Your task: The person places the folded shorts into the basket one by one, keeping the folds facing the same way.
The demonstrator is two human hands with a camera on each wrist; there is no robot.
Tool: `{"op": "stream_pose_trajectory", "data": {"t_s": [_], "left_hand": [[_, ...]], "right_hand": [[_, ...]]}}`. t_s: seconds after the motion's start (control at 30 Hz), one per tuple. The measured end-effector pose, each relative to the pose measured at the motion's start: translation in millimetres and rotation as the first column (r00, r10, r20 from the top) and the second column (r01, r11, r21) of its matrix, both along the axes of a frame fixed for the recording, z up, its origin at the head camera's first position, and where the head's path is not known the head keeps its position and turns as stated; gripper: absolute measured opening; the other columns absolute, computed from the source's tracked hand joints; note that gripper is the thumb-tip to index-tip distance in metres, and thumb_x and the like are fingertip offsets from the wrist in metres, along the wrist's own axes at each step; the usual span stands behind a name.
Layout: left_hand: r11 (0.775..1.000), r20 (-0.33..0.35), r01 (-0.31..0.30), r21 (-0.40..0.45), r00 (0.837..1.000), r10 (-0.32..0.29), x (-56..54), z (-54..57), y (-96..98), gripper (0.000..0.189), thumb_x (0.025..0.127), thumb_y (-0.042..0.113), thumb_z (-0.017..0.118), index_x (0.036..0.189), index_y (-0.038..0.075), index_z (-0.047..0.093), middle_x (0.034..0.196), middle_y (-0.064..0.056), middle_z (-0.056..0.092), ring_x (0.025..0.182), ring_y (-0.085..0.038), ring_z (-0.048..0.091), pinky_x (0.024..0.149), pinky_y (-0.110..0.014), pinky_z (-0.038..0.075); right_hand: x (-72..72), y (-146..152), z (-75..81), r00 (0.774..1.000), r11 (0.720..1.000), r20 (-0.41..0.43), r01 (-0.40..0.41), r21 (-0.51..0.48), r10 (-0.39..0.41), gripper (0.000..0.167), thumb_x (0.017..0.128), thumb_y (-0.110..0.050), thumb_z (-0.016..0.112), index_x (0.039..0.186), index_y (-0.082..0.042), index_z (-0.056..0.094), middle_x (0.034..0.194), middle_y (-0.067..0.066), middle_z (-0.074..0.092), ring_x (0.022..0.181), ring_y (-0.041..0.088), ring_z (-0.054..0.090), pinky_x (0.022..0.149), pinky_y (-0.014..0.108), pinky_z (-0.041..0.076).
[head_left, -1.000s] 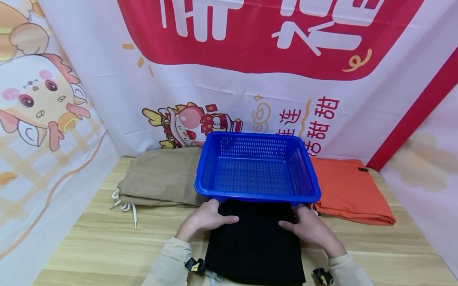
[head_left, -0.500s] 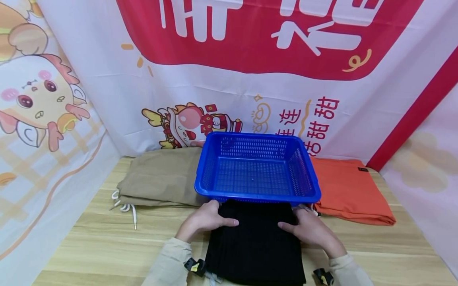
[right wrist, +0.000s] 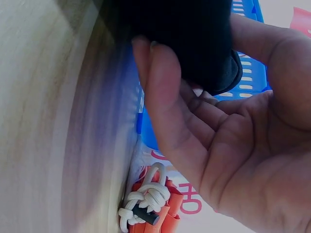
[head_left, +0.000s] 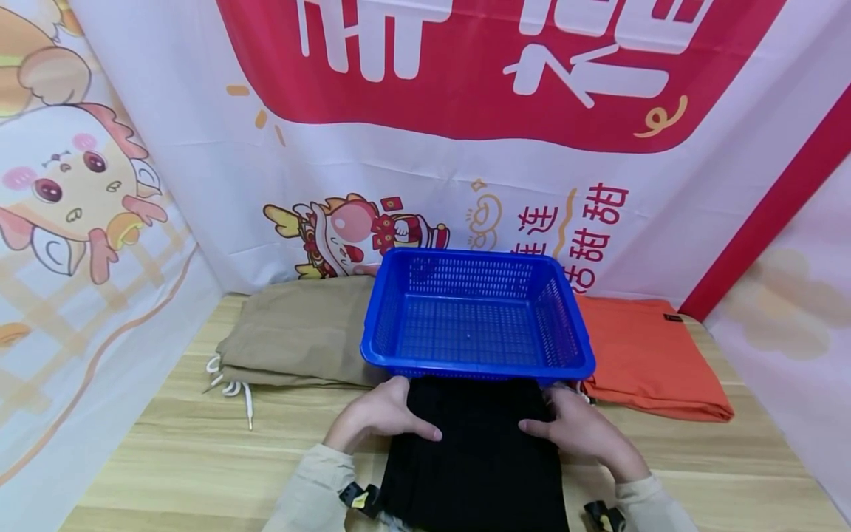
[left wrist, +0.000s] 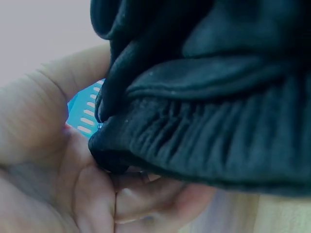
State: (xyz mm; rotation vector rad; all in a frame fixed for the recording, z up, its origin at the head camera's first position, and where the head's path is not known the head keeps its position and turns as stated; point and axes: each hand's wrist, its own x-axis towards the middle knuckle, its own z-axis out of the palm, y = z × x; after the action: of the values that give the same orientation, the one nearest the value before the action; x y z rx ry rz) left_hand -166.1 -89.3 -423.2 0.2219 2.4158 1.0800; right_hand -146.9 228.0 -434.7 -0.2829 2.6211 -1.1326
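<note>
Black garment: folded, in the near middle, just beside the near wall of the blue basket.
Left hand: pinching the left edge, thumb on top, fingers bent underneath.
Right hand: pinching the right edge, thumb above, fingers below.
Khaki garment: folded, left of the basket.
Orange garment: folded, right of the basket.
</note>
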Motion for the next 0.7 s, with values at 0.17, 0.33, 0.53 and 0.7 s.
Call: {"op": "stream_pose_trajectory", "data": {"t_s": [0.17, 0.33, 0.53, 0.7], "left_hand": [[1.000, 0.011, 0.009, 0.002, 1.000, -0.009, 3.2, 3.9, -0.5, 0.109, 0.070, 0.037, 0.093, 0.148, -0.013, 0.034, 0.149, -0.027, 0.043, 0.135, -0.036, 0.044, 0.111, -0.051, 0.039], [0.999, -0.008, 0.041, 0.014, 0.999, -0.041, 6.6, 10.3, -1.8, 0.108, 0.070, 0.037, 0.093, 0.147, -0.013, 0.036, 0.148, -0.026, 0.045, 0.134, -0.035, 0.046, 0.110, -0.052, 0.039], [0.991, -0.026, 0.095, 0.091, 0.995, -0.093, 7.9, 17.9, -6.2, 0.121, 0.071, 0.035, 0.093, 0.159, -0.004, 0.019, 0.160, -0.021, 0.031, 0.145, -0.032, 0.033, 0.117, -0.051, 0.030], [0.987, -0.015, 0.138, 0.086, 0.990, -0.137, 9.0, 24.1, -9.9, 0.120, 0.073, 0.035, 0.092, 0.159, -0.004, 0.018, 0.162, -0.020, 0.028, 0.147, -0.033, 0.030, 0.118, -0.051, 0.029]], "right_hand": [[1.2, 2.2, 2.6, 0.999, 0.998, 0.044, 0.022, -0.051, -0.020, 0.100, 0.087, -0.034, 0.082, 0.160, -0.003, 0.022, 0.155, 0.023, 0.041, 0.135, 0.037, 0.046, 0.106, 0.061, 0.040], [3.6, 3.3, 7.2, 0.998, 0.999, 0.054, 0.020, -0.046, -0.017, 0.099, 0.086, -0.034, 0.083, 0.159, -0.001, 0.026, 0.150, 0.022, 0.047, 0.126, 0.032, 0.051, 0.103, 0.059, 0.043], [5.0, 7.7, 14.1, 0.999, 0.995, 0.048, -0.016, -0.101, 0.021, 0.092, 0.086, -0.029, 0.083, 0.156, -0.001, 0.030, 0.141, 0.020, 0.055, 0.118, 0.032, 0.056, 0.096, 0.054, 0.049], [5.2, 10.8, 18.0, 0.998, 0.990, 0.018, -0.062, -0.125, 0.065, 0.099, 0.086, -0.030, 0.083, 0.160, -0.006, 0.022, 0.155, 0.021, 0.041, 0.129, 0.036, 0.046, 0.105, 0.061, 0.041]]}}
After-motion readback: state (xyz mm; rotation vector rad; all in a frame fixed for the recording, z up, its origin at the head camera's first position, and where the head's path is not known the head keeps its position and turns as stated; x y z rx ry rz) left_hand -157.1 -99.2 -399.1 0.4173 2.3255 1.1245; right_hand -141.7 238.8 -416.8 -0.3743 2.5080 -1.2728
